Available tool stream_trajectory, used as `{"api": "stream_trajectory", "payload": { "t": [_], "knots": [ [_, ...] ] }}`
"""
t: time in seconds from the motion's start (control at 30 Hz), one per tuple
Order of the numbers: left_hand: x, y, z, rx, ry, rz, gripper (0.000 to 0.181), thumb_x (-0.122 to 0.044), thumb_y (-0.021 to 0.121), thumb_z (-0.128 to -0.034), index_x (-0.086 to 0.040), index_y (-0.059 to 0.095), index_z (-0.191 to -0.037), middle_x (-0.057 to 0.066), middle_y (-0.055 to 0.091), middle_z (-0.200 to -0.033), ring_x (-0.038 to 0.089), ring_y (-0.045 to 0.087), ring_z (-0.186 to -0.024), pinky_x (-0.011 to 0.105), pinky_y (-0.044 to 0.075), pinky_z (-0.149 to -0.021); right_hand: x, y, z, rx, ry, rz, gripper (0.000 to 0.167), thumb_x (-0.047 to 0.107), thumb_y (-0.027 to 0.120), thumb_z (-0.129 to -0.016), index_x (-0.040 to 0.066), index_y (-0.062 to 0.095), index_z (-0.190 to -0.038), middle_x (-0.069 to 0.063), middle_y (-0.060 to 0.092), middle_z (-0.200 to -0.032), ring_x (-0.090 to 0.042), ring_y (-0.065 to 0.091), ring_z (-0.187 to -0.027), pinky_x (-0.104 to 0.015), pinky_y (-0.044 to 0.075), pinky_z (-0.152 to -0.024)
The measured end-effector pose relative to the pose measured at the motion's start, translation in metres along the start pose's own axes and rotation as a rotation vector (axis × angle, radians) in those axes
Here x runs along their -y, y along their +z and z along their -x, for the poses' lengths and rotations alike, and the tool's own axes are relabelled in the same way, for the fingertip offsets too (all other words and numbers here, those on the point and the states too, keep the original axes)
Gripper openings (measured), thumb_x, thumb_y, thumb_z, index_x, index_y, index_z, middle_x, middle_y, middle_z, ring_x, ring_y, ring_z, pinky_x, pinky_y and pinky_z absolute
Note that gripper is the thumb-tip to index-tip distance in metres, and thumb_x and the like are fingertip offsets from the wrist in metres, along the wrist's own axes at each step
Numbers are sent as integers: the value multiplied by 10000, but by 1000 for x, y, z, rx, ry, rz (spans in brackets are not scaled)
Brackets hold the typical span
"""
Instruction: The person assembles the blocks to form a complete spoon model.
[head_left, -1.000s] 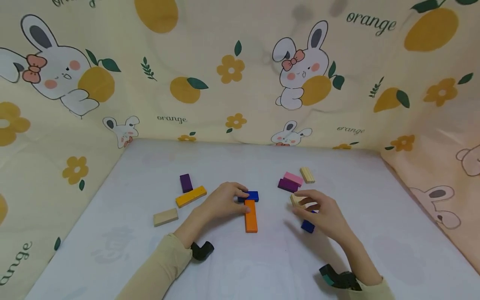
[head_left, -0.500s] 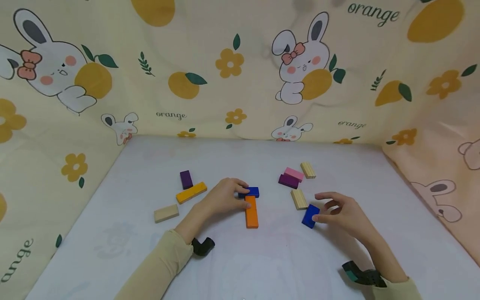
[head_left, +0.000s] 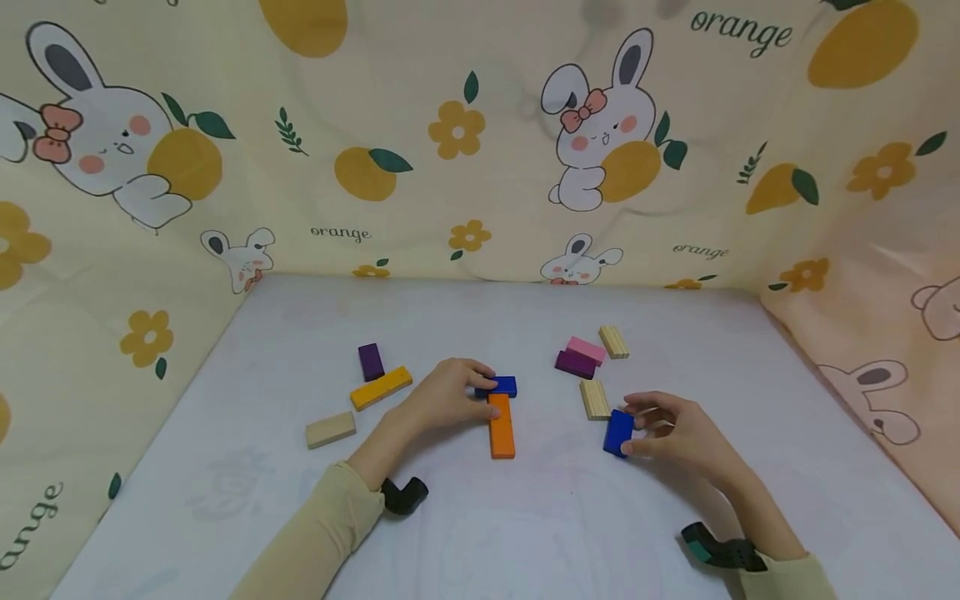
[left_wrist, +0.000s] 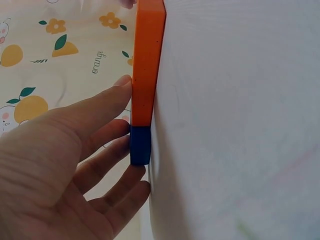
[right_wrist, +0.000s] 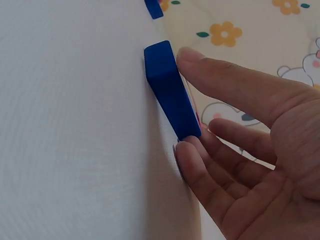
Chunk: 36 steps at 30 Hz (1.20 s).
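Observation:
My left hand (head_left: 442, 398) rests beside two flat blocks that touch in a T shape. Its thumb touches the orange block (head_left: 502, 437), and its fingertips touch the blue block (head_left: 506, 386) across the orange one's far end. The left wrist view shows the thumb against the orange block (left_wrist: 147, 65) and relaxed fingers around the blue end (left_wrist: 140, 145). On the right, my right hand (head_left: 686, 433) holds another blue block (head_left: 618, 433) by its right side, thumb near one end and fingers near the other. In the right wrist view this block (right_wrist: 170, 90) lies between thumb and fingers.
Left of the left hand lie a purple block (head_left: 371, 362), a yellow block (head_left: 381, 388) and a plain wooden block (head_left: 330, 430). Beyond the right hand are a wooden block (head_left: 595, 400), a dark purple block (head_left: 575, 364), a pink block (head_left: 586, 350) and another wooden block (head_left: 613, 342).
My right hand has moved right, away from the near wooden block, and its fingers have closed in on the blue block, which has turned slightly. The left hand stays where it was.

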<state>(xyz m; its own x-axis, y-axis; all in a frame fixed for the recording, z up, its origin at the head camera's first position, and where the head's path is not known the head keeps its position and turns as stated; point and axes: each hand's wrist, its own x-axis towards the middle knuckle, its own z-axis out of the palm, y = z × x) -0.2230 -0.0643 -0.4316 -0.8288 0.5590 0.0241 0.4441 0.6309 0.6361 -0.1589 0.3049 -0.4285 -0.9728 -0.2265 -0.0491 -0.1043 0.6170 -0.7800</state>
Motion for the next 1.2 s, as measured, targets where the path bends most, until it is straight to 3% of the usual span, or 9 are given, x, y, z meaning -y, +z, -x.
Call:
{"api": "stream_trajectory", "payload": {
  "t": [0.3, 0.5, 0.93, 1.2],
  "knots": [
    [0, -1, 3, -10, 7, 5, 460, -355, 784, -853, -99, 705, -1227, 16, 606, -1306, 231, 492, -1262, 435, 335, -1090, 2, 3, -2, 101, -9, 72, 865, 334, 916, -679, 71, 504, -1393, -96, 574, -1133, -273, 556, -943, -278, 531, -776],
    [1, 0, 2, -3, 2, 4, 469, -369, 779, -855, -110, 700, -1237, 5, 600, -1314, 224, 486, -1268, 434, 327, -1095, 2, 4, -2, 73, -21, 115, 833, 333, 912, -685, 60, 523, -1369, -79, 580, -1084, -243, 553, -908, -265, 528, -753],
    [-1, -2, 1, 6, 7, -9, 476, -364, 783, -852, -103, 698, -1241, 21, 605, -1310, 237, 492, -1263, 437, 340, -1088, 5, 3, 0, 63, -31, 81, 773, 238, 896, -721, 50, 521, -1370, -92, 594, -1103, -247, 570, -928, -278, 536, -772],
    [-4, -2, 1, 10, -5, 0, 467, -353, 785, -852, -107, 700, -1239, 24, 604, -1310, 243, 489, -1267, 448, 339, -1088, 10, 1, 4, 49, -54, 153, 776, 284, 917, -680, 112, 559, -1346, -52, 577, -1089, -249, 517, -838, -272, 499, -638]
  ]
}}
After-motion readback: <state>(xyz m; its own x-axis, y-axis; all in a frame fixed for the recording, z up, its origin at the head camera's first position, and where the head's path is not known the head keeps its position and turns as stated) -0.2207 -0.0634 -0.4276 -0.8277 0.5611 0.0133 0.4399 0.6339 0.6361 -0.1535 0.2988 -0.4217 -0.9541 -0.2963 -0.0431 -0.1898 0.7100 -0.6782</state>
